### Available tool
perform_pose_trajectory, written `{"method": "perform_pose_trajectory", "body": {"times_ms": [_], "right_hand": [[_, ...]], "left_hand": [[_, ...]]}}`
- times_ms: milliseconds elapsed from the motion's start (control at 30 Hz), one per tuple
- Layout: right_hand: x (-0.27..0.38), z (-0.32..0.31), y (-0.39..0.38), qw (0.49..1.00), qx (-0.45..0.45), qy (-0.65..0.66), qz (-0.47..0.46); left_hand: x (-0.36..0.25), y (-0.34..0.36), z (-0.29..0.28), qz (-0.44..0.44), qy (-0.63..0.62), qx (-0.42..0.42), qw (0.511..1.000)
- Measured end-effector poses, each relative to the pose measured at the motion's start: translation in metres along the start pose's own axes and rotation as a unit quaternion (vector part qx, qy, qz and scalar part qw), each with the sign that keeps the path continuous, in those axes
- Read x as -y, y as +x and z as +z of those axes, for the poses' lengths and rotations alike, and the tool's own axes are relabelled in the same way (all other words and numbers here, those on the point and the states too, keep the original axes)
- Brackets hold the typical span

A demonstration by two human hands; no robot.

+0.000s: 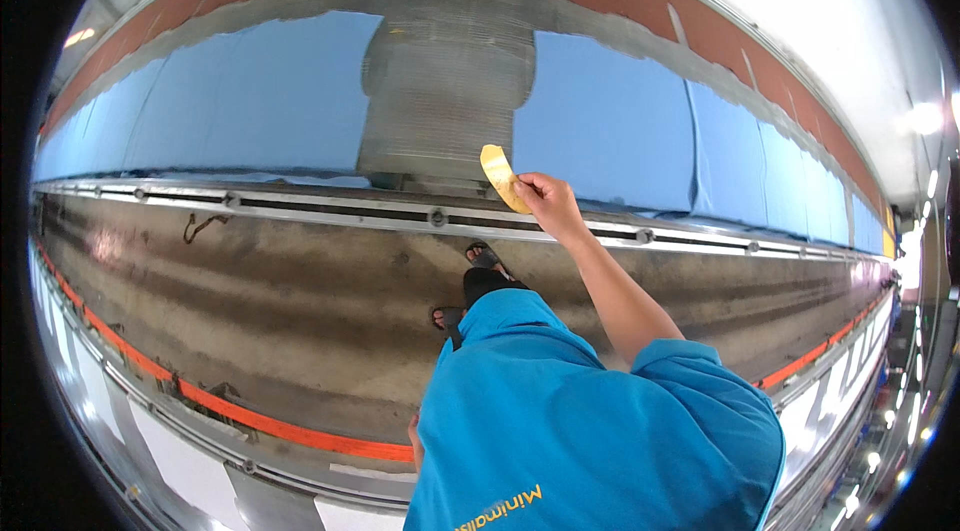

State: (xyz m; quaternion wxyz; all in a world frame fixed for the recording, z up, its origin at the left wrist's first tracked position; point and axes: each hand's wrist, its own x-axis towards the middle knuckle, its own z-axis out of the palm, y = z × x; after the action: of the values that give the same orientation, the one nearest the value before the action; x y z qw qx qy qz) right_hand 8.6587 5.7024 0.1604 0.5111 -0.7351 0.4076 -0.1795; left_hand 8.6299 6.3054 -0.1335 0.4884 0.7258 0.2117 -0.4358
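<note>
Out over the edge of a long table, my right hand pinches a curved yellow strip between thumb and fingers. The strip looks thin and bendable, like tape or paper; which it is I cannot make out. Beyond it, a grey ribbed stretch of table surface lies between a blue fabric panel on the left and another blue panel on the right. Low at my side, my left hand shows only as a sliver past my blue shirt, its fingers mostly hidden.
A metal rail with round fittings runs along the table's near edge. My sandalled feet stand on a stained concrete floor. Behind me runs an orange rail, with white panels on a second table past it.
</note>
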Motion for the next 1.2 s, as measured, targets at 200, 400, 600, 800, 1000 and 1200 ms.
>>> {"method": "perform_pose_trajectory", "body": {"times_ms": [200,400,600,800,1000,1200], "right_hand": [[0.038,0.057,0.015,0.967,0.073,0.225,0.095],[0.074,0.135,0.04,0.943,0.143,0.28,0.107],[0.102,0.196,0.083,0.952,0.115,0.261,0.114],[0.093,0.249,0.189,0.997,-0.024,0.024,-0.063],[0.129,0.3,0.323,0.886,-0.209,-0.258,-0.323],[0.101,0.331,0.39,0.813,0.069,-0.443,-0.372]], "left_hand": [[-0.054,-0.045,-0.003,-0.018,-0.108,-0.041,0.993],[-0.081,-0.082,-0.015,-0.028,-0.191,-0.111,0.975],[-0.057,-0.075,-0.009,-0.096,-0.25,-0.153,0.951],[-0.086,-0.038,-0.04,-0.115,-0.123,-0.136,0.976],[-0.2,0.002,-0.096,-0.115,-0.149,-0.145,0.971],[-0.375,0.044,-0.135,0.004,-0.254,-0.198,0.947]]}}
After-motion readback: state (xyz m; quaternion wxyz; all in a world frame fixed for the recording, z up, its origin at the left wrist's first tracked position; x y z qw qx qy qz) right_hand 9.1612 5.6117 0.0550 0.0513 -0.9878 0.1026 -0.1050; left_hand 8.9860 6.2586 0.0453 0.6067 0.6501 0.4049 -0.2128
